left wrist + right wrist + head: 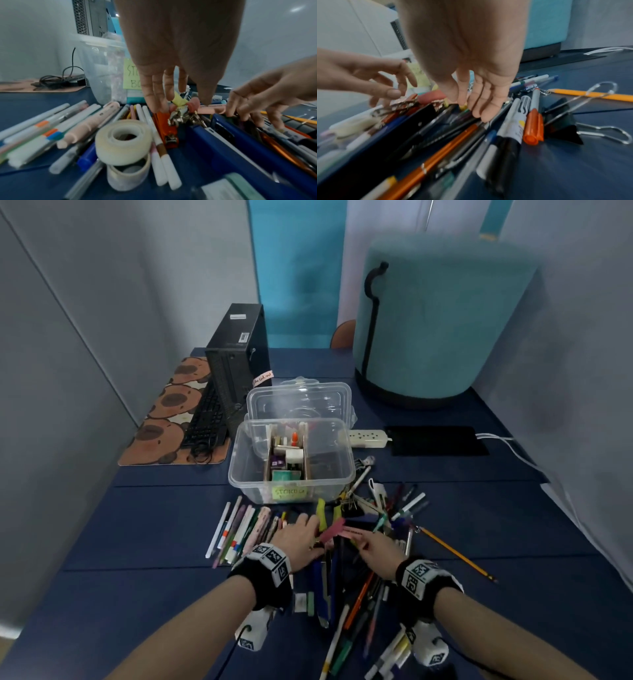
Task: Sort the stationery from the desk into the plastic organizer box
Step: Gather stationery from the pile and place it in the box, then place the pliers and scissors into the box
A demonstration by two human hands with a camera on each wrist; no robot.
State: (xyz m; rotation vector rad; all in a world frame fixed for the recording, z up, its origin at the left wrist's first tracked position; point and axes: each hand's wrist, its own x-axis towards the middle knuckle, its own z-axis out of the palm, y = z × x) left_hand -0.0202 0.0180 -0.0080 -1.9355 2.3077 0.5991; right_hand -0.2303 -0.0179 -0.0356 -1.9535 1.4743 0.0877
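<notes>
1. Both hands reach into the stationery pile point(356, 563): my left hand point(298, 539) and right hand point(376, 549) hover with fingers extended, loosely spread, gripping nothing I can see.
2. Beneath the left fingertips point(155, 106), blurred metal clips; I cannot identify them.
3. Beyond, the organizer box point(291, 460) holds small items between cardboard dividers, its lid point(299, 402) behind.

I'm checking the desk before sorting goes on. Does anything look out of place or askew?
Yes. Most stationery lies in a crisscross heap on the desk in front of the organizer box, while pens at the left lie roughly parallel. One yellow pencil lies apart at the right. Nothing looks damaged.
</notes>
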